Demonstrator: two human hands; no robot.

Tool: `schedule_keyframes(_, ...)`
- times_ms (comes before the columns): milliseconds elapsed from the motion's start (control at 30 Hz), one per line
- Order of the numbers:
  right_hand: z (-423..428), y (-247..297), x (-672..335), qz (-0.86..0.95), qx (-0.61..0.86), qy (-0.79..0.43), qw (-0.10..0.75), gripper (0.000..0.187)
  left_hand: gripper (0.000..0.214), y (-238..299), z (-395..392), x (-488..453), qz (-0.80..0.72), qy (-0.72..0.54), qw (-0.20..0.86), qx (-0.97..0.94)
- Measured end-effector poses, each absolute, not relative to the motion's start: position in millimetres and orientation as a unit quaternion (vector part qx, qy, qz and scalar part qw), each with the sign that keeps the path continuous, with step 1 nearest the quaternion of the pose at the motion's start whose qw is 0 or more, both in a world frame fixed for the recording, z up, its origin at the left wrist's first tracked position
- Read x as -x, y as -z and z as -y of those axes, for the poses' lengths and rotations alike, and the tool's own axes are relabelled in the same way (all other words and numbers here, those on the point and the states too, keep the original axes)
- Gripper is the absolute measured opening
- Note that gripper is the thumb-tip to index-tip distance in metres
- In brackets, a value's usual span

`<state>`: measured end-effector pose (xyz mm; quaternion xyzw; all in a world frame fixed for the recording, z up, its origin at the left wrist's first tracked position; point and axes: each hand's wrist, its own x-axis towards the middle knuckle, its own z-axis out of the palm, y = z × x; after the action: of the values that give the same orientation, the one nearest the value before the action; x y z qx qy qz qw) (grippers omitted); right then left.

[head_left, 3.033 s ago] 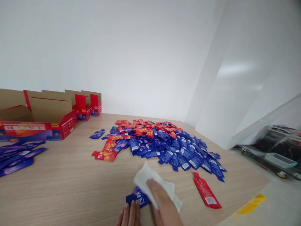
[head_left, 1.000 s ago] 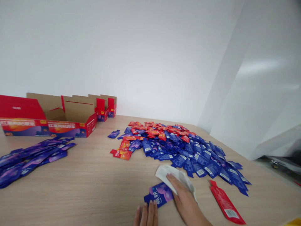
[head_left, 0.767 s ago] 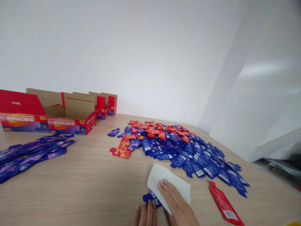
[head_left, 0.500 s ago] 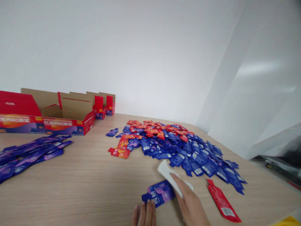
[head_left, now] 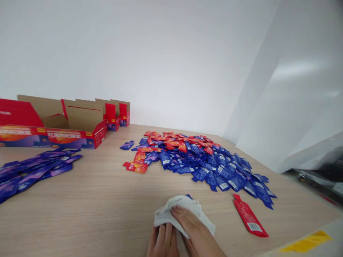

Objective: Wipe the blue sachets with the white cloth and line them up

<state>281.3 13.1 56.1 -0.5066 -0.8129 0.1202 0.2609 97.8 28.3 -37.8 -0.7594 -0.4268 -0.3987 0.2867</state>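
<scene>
My right hand [head_left: 193, 228] lies over a bunched white cloth [head_left: 187, 210] and presses it onto the wooden table [head_left: 93, 207]. A blue sachet under the cloth is almost fully hidden; only its tip [head_left: 189, 196] shows. My left hand [head_left: 162, 242] rests flat beside it, fingers together, their tips at the cloth's near edge. A single red sachet [head_left: 249, 217] sits to the right of my hands. Beyond them spreads a big heap of blue and red sachets [head_left: 203, 160].
Several purple sachets [head_left: 32, 171] are fanned out at the left. Open red cardboard boxes [head_left: 72, 128] and smaller ones [head_left: 118, 114] stand along the back left by the white wall. The table's right edge carries yellow tape [head_left: 305, 244]; a cart [head_left: 316, 175] stands beyond.
My right hand has dragged the cloth back toward me over the blue sachet, which showed half a second ago and is now covered. The cloth is more bunched. My left hand stays put.
</scene>
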Motion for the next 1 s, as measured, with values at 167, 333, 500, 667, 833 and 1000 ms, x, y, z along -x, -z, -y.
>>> schedule_keyframes(167, -25.1, -54.3, -289.1, 0.706, 0.659, -0.050, 0.253, 0.066, 0.042, 33.1, -25.1, -94.5, 0.423, 0.382, 0.268, 0.777)
schedule_keyframes(333, -24.6, -41.3, -279.3, 0.775, 0.579, -0.028, 0.252, 0.076, 0.040, 36.3, -24.8, -93.7, 0.421, 0.386, 0.283, 0.770)
schedule_keyframes(500, -24.8, -52.9, -307.6, 0.667, 0.685, -0.020, 0.293, 0.064, 0.044, 37.3, -22.0, -92.6, 0.429, 0.373, 0.254, 0.782)
schedule_keyframes(667, -11.0, -56.4, -291.8, 0.714, 0.618, -0.068, 0.322, 0.066, 0.043, 40.4, -22.7, -93.2, 0.428, 0.391, 0.246, 0.777)
schedule_keyframes(833, -8.0, -53.2, -258.7, 0.798, 0.545, -0.106, 0.235, 0.078, 0.042, 41.7, -18.5, -92.0, 0.441, 0.380, 0.223, 0.782)
schedule_keyframes(1000, -16.4, -64.2, -277.0, 0.723, 0.645, -0.063, 0.239, 0.069, 0.046, 32.5, -13.9, -95.5, 0.467, 0.351, 0.183, 0.790)
